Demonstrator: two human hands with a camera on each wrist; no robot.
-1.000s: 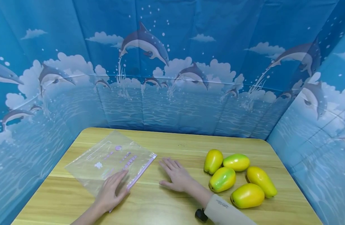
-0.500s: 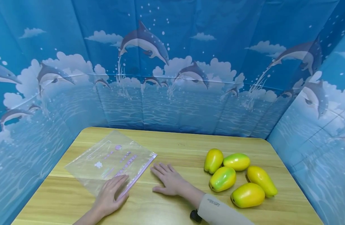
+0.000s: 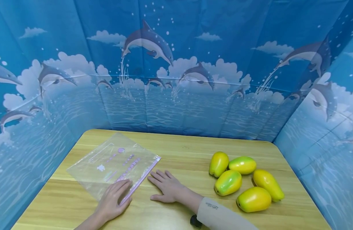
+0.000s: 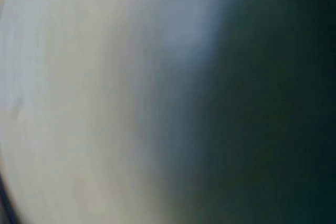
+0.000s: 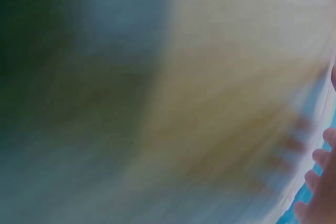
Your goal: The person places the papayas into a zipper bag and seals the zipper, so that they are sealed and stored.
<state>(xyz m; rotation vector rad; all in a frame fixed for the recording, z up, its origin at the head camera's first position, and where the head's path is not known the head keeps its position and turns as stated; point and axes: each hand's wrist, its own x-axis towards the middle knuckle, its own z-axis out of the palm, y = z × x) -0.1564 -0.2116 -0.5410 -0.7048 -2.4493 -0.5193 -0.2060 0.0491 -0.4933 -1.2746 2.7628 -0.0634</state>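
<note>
Right now, the left hand (image 3: 111, 198) rests on the near part of a clear bag (image 3: 107, 159), its fingers side by side and loosely bent, its thumb held away from them by the lilac zip strip (image 3: 143, 178). The bag lies flat and slantwise on the left half of the wooden table (image 3: 182, 150), purple print and a small white motif showing on it.

And look at the right hand (image 3: 167, 189): palm down, fingers stretched and spread wide, holding nothing, fingertips just beside the strip. A pale sleeve (image 3: 222, 212) covers the forearm, a dark object (image 3: 195, 221) under the wrist.

Over on the right side, well apart from the bag, sit five yellow-green fruits (image 3: 227, 182), bunched in a loose cluster. Behind it all hangs a blue backdrop (image 3: 176, 105) with leaping dolphins. The left wrist view is pure blur; the right wrist view is mostly smeared too, with fingers (image 5: 320, 157) at its right edge.
</note>
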